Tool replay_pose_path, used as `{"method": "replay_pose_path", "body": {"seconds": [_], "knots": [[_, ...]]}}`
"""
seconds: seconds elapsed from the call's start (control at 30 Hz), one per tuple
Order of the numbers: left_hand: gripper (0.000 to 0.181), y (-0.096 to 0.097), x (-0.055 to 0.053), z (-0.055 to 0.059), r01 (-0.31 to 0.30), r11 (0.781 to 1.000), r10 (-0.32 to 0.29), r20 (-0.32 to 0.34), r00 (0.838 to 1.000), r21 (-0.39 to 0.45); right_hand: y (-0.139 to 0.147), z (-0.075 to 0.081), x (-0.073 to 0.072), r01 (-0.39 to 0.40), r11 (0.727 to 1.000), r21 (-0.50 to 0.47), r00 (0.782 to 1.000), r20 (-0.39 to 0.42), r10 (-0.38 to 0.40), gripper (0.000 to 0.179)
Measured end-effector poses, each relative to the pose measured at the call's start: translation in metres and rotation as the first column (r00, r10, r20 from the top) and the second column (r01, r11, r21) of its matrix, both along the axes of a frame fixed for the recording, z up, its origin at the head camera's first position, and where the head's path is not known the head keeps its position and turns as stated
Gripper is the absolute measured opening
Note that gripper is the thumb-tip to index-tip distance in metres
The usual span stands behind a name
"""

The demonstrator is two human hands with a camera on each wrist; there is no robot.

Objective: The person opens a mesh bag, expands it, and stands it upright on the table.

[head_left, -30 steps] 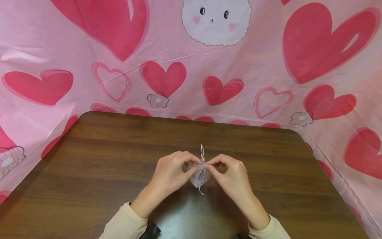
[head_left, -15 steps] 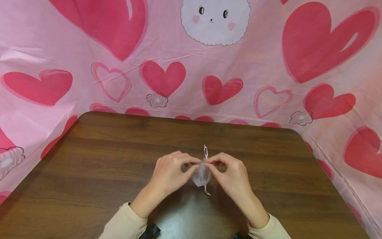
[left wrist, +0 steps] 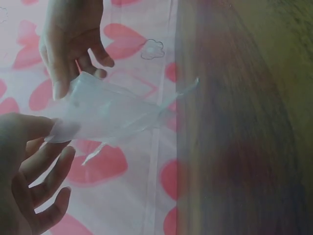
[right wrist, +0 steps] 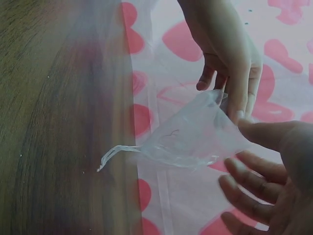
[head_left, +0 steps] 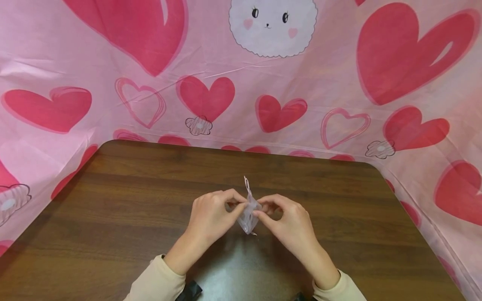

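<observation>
A small sheer white drawstring pouch (head_left: pixel 247 218) hangs just above the brown wooden table (head_left: pixel 113 209). My left hand (head_left: pixel 240 207) pinches its left upper edge and my right hand (head_left: pixel 258 211) pinches its right upper edge. A thin ribbon loop (head_left: pixel 246 182) sticks up from the top and a short ribbon end dangles below. In the left wrist view the pouch (left wrist: pixel 107 110) stretches between my left thumb and the right hand's fingers (left wrist: pixel 61 83). The right wrist view has the pouch (right wrist: pixel 195 134) with its ribbon (right wrist: pixel 115 154) trailing off to the left. Nothing solid shows inside the pouch.
A pink cloth (head_left: pixel 241 104) printed with red hearts and a white bunny face drapes behind and round the table's far and side edges. The table's far corners are rounded. Cream sleeves (head_left: pixel 158 280) cover both forearms.
The pouch and both hands have shifted slightly left and away. The ribbon loop now leans left, and the dangling ribbon end below looks shorter.
</observation>
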State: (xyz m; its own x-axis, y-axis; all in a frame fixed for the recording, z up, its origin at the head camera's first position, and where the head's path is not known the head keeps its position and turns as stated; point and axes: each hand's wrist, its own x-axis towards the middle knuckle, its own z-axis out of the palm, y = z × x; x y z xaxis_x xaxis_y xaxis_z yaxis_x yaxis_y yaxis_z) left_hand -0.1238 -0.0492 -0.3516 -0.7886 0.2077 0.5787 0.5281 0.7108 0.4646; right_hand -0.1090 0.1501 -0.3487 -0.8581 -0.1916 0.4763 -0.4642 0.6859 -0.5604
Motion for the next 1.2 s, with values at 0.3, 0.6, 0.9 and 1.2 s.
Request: {"method": "replay_pose_path", "body": {"seconds": [0.3, 0.6, 0.9, 1.2], "knots": [[0.017, -0.0017, -0.0036, -0.0018, -0.055, 0.998, 0.052, -0.067, 0.996, -0.039, -0.0001, 0.0013, 0.0007, 0.044, 0.997, 0.061, 0.998, 0.040, -0.047, 0.014], [0.022, -0.0029, -0.0086, -0.0042, -0.048, 0.997, 0.043, -0.066, 0.997, -0.067, 0.0000, 0.0029, -0.0016, 0.068, 0.996, 0.049, 0.997, 0.019, -0.069, 0.016], [0.023, -0.0037, -0.0091, -0.0046, -0.086, 0.993, 0.081, -0.070, 0.994, -0.076, -0.0011, 0.0045, -0.0007, 0.072, 0.997, 0.028, 0.997, 0.032, -0.073, 0.017], [0.025, -0.0029, -0.0081, -0.0029, 0.013, 0.999, -0.016, -0.050, 0.999, -0.048, 0.0002, 0.0042, -0.0018, 0.107, 0.994, 0.033, 0.993, -0.043, -0.106, 0.017]]}}
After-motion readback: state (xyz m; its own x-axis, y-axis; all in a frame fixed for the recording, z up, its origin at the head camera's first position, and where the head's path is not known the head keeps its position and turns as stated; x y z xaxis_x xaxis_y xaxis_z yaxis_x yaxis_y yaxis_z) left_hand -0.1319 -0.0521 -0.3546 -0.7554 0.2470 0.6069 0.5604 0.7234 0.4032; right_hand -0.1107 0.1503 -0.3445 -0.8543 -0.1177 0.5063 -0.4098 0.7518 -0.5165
